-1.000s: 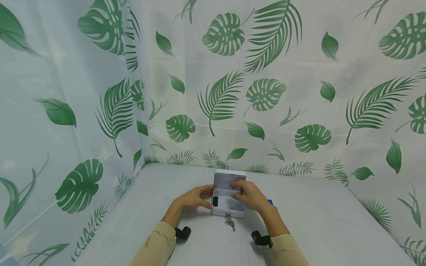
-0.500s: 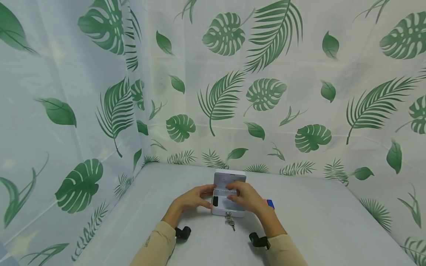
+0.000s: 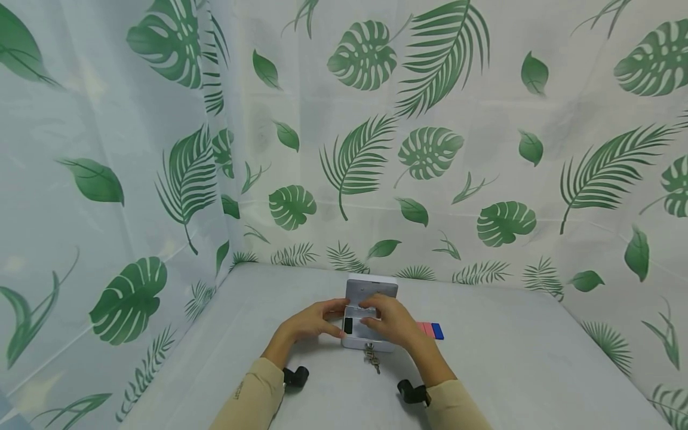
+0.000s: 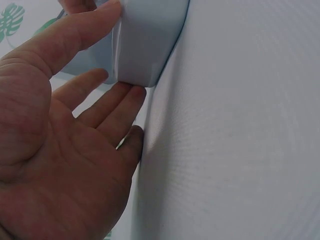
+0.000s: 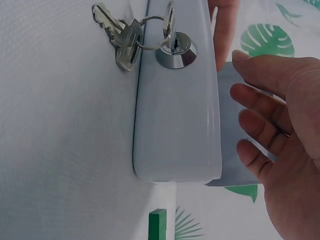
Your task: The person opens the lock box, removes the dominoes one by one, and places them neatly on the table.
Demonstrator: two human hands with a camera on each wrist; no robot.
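Observation:
A small pale-grey metal cash box (image 3: 355, 343) stands on the table with its lid (image 3: 361, 287) raised. A ring of keys (image 5: 120, 37) hangs from a key in its front lock (image 5: 176, 57). My left hand (image 3: 310, 321) rests against the box's left end, thumb at the front corner and fingertips at the rear; the left wrist view shows them touching its edges. Over the box hovers my right hand (image 3: 395, 319), fingers loosely bent and apart from the thumb, nothing visible between them. A black rectangle (image 3: 348, 325) shows at the left inside the box; the right hand hides part of the interior.
Just right of the box lies a flat pink-and-blue piece (image 3: 434, 331), partly behind my right forearm. In the right wrist view a green block (image 5: 157, 224) shows past the box's end. Leaf-printed curtains (image 3: 301, 101) border the white table (image 3: 516, 352).
My right hand has moved left over the cash box, uncovering more of the pink-and-blue piece. The left hand and the box have stayed in place.

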